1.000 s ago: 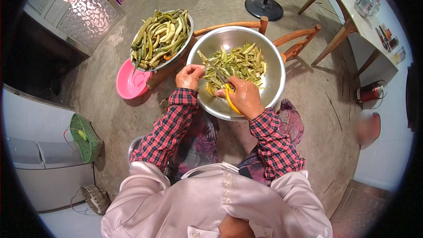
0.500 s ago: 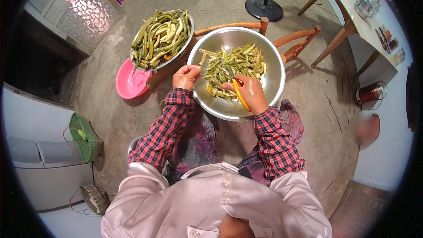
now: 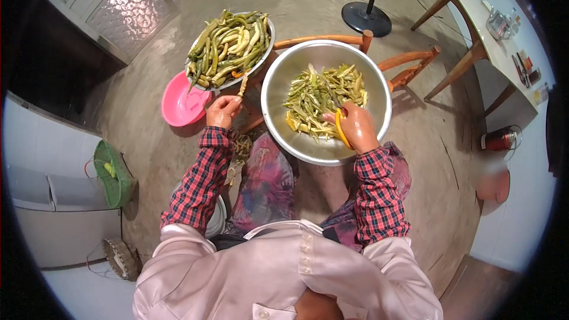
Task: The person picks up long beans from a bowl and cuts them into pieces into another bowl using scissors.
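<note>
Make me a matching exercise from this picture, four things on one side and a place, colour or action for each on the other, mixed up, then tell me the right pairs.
Column one
1. Scissors
2. Left hand
3. Basin
4. Cut vegetables

Column two
A. Pinching a pale strip
B. Heaped in the wide metal bowl
C. Held in the right hand
D. Bright pink

Right pairs: 1-C, 2-A, 3-D, 4-B.
</note>
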Tool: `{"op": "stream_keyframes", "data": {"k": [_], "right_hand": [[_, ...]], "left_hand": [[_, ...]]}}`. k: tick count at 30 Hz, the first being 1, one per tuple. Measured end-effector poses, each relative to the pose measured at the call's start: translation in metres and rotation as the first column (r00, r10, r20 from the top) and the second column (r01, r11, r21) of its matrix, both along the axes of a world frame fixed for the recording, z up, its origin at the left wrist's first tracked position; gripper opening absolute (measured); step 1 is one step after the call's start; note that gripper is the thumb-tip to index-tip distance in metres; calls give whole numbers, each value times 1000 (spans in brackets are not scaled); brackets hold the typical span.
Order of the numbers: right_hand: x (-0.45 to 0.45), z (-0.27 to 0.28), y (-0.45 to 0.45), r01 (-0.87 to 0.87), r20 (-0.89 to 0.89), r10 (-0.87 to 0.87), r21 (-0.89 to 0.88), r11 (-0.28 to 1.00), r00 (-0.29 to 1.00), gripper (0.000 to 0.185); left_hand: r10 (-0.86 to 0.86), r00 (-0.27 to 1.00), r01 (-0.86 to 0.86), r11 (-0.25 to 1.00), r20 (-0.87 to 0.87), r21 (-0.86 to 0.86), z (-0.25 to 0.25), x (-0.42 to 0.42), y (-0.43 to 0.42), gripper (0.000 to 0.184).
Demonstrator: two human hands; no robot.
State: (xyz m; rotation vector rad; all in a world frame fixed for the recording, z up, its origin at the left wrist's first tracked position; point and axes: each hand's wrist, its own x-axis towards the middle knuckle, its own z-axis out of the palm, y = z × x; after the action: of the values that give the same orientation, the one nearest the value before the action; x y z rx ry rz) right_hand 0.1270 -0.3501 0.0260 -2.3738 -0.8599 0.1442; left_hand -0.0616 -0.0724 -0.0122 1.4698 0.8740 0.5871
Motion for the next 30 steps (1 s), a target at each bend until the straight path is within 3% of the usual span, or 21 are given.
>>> {"op": "stream_keyframes", "data": {"k": [4,5,8,12,13,16,17,19,23,25,29,30], "right_hand": [[5,-13,-10,-26,115,30,-34,999,993,58],[5,-8,-9,-14,72,22,-110,994,997,55],[6,-6,-7,24,64,-17,-105,994,998,53],[1,-3,-5,10,125,-3,-53,999,992,49],[2,-5,-5,-3,134,8,-39,999,991,49],[2,-5,-3,6,123,-7,10,1000,992,50],[1,-5,-2,11,116,-14,22,1000,993,48],[0,-6,0,19,126,-26,53,998,992,47],[0,-3,3,26,115,-36,84,996,993,46],[1,-5,3,18,122,-29,97,995,992,46],[1,-4,2,10,126,-26,126,992,992,45],[1,-4,3,7,115,-21,116,993,993,45]], "left_hand": [[68,995,-62,995,-79,84,-42,-48,28,16],[102,988,-90,990,-116,108,-49,-61,30,17],[142,954,-87,974,-263,211,-72,-94,35,14],[183,762,91,919,-621,383,-112,-126,48,37],[213,640,150,908,-738,392,-112,-126,49,50],[397,792,98,667,-464,738,-98,-116,57,52],[447,754,78,667,-482,741,-76,-104,63,41],[511,836,-40,419,-199,907,-55,-81,81,31],[392,915,-47,349,-100,936,-4,-20,126,15],[424,874,66,379,-237,923,17,14,129,18],[508,547,269,647,-666,714,25,62,136,28],[503,520,263,674,-690,690,21,67,142,29]]}}
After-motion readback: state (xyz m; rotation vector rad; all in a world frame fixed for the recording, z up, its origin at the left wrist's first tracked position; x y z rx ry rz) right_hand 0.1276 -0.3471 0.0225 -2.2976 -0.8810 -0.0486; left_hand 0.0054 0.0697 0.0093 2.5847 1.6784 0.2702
